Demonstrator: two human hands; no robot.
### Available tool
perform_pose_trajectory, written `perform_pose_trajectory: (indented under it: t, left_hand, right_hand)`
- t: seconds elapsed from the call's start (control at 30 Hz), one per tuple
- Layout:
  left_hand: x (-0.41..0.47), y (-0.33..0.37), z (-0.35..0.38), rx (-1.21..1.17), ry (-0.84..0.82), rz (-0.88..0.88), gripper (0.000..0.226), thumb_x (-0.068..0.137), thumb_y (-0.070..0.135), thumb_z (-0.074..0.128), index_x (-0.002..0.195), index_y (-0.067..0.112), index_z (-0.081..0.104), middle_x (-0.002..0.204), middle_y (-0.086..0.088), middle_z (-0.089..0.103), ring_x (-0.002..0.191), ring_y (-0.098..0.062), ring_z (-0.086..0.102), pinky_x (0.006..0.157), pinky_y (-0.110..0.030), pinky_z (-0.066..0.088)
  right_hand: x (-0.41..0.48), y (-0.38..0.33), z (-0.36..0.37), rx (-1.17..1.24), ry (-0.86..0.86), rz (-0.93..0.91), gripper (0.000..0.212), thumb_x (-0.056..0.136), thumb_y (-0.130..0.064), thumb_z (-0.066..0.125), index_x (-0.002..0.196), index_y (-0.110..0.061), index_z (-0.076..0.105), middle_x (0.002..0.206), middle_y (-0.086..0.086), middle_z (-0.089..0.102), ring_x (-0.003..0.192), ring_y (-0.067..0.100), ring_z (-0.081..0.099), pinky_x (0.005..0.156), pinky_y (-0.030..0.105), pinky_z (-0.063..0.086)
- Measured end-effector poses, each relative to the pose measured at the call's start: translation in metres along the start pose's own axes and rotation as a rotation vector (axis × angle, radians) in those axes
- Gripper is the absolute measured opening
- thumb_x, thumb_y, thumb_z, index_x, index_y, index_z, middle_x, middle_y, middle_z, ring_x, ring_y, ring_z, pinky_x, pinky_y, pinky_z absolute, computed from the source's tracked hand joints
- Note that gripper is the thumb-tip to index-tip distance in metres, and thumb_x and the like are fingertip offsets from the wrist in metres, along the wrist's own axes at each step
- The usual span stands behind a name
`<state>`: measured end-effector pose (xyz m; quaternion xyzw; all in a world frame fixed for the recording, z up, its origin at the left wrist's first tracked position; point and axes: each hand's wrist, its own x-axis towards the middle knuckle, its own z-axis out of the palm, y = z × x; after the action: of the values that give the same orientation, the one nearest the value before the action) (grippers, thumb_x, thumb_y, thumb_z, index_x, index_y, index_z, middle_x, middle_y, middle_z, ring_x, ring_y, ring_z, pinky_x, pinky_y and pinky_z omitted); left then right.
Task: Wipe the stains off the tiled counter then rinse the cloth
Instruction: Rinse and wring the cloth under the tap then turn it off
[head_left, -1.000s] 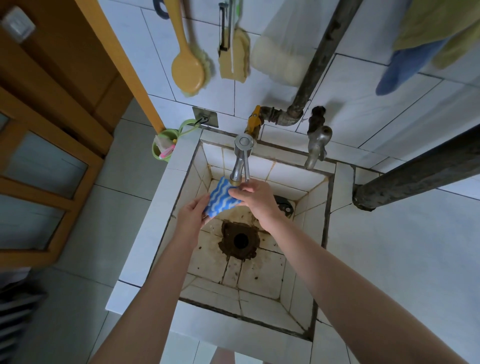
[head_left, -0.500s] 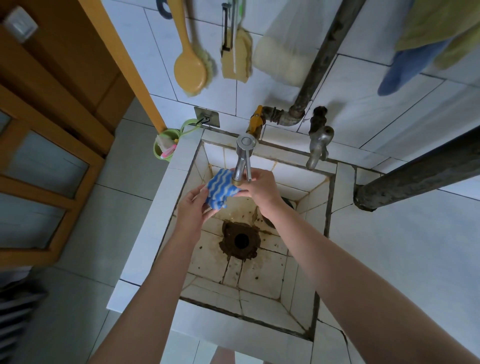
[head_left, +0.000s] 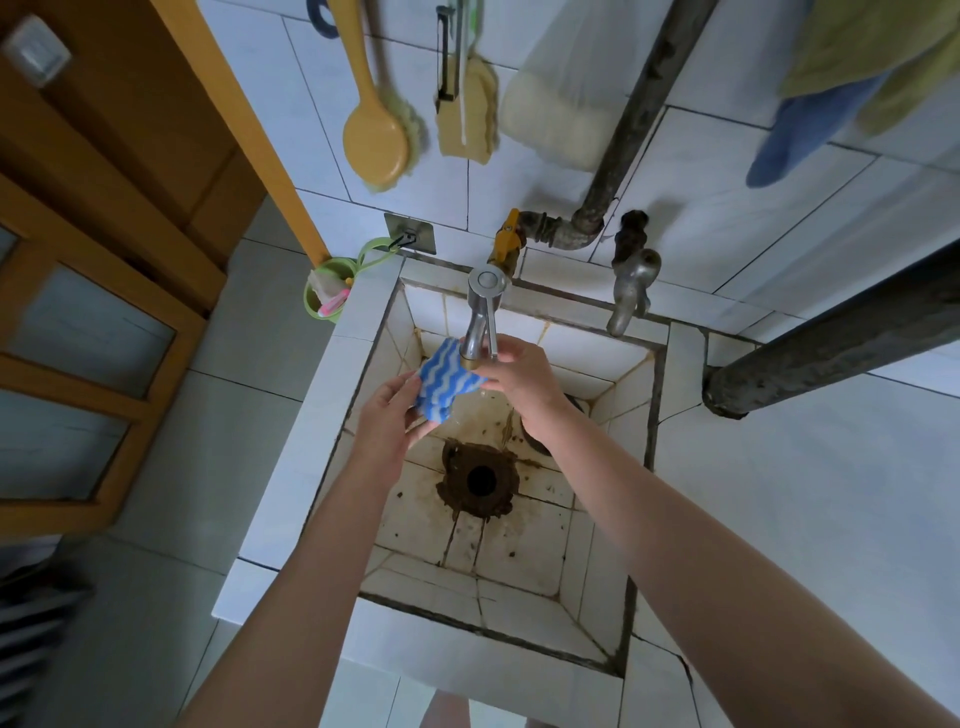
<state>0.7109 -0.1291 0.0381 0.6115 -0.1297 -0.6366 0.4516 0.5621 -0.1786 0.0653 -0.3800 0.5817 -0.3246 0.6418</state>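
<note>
Step in hand: rinsing, judged from the cloth (head_left: 441, 384) held up under the tap (head_left: 480, 325) over the tiled sink (head_left: 519, 613); the wiping looks finished.
Cloth position: bunched between both hands, just below and to the left of the spout's mouth, touching or very nearly touching it, high above the drain (head_left: 480, 480).
Cloth axis: folded into a short wad; its long axis runs from the upper right near the spout down to the lower left toward the left palm. The blue and white wavy stripes run across that axis.
Left hand (head_left: 387, 426): fingers curled on the lower left end of the cloth, cupping it from beneath.
Right hand (head_left: 519, 379): fingers pinched on the upper right end of the cloth, right beside the spout tip; whether it also touches the spout I cannot tell.
Water: a faint splash shows just below the right hand, so the tap seems to be running, but no stream is clear enough to be sure.
Next move: probably work the wad under the spout, opening and squeezing it so water reaches the inner folds, then wring it over the drain. That needs both hands to twist opposite ways along the long axis.
Risk: a tight wad may keep dirt in its middle.
Nearby: 1 second tap (head_left: 631, 291) on the wall, untouched.
</note>
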Motion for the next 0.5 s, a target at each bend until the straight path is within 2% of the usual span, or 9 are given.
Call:
perform_pose_trajectory:
  t: [0.1,0.17,0.23,0.33,0.4,0.5]
  left_hand:
    - [-0.001,-0.005,0.0,0.036,-0.021,-0.035,0.036,0.094,0.027,0.051,0.122,0.005,0.056,0.114,-0.011,0.065,0.101,-0.022,0.064,0.077,-0.029,0.053]
    - [-0.003,-0.008,0.0,0.069,-0.037,-0.039,0.036,0.093,0.028,0.053,0.119,0.005,0.057,0.113,-0.011,0.066,0.1,-0.022,0.064,0.076,-0.027,0.052]
    - [-0.005,-0.011,0.0,0.109,-0.048,-0.033,0.035,0.092,0.029,0.055,0.116,0.004,0.057,0.111,-0.01,0.066,0.099,-0.021,0.065,0.073,-0.024,0.053]
    - [-0.006,-0.014,0.001,0.137,-0.045,-0.039,0.026,0.089,0.026,0.059,0.107,0.006,0.057,0.112,-0.013,0.065,0.099,-0.021,0.064,0.073,-0.021,0.055]
    - [-0.006,-0.015,0.001,0.136,-0.034,-0.046,0.02,0.088,0.023,0.061,0.101,0.008,0.058,0.113,-0.014,0.064,0.098,-0.02,0.064,0.072,-0.02,0.055]
    - [-0.008,-0.013,0.002,0.145,-0.041,-0.015,0.026,0.087,0.019,0.062,0.111,0.008,0.058,0.114,-0.012,0.065,0.097,-0.019,0.065,0.071,-0.019,0.055]
  right_hand:
    - [-0.003,0.007,-0.002,-0.035,-0.045,0.025,0.018,0.084,0.002,0.058,0.092,-0.014,0.061,0.103,0.005,0.062,0.105,0.025,0.06,0.076,0.024,0.055]
    - [-0.006,0.015,-0.005,-0.013,-0.074,0.011,0.012,0.086,-0.005,0.061,0.091,-0.016,0.061,0.104,0.006,0.063,0.105,0.025,0.061,0.079,0.025,0.055]
    - [-0.008,0.022,-0.007,-0.001,-0.099,-0.021,0.011,0.085,-0.011,0.065,0.096,-0.011,0.063,0.102,0.008,0.065,0.102,0.025,0.063,0.082,0.033,0.056]
    - [-0.008,0.029,-0.01,-0.018,-0.093,-0.067,0.012,0.083,-0.008,0.067,0.094,-0.004,0.064,0.094,0.012,0.064,0.093,0.026,0.063,0.084,0.042,0.054]
    - [-0.009,0.031,-0.011,-0.021,-0.095,-0.088,0.006,0.084,-0.006,0.066,0.089,-0.005,0.064,0.087,0.008,0.062,0.087,0.02,0.06,0.079,0.035,0.052]
    - [-0.011,0.032,-0.013,-0.003,-0.103,-0.105,0.009,0.084,0.0,0.063,0.083,-0.01,0.062,0.083,0.003,0.06,0.08,0.012,0.058,0.071,0.02,0.05]
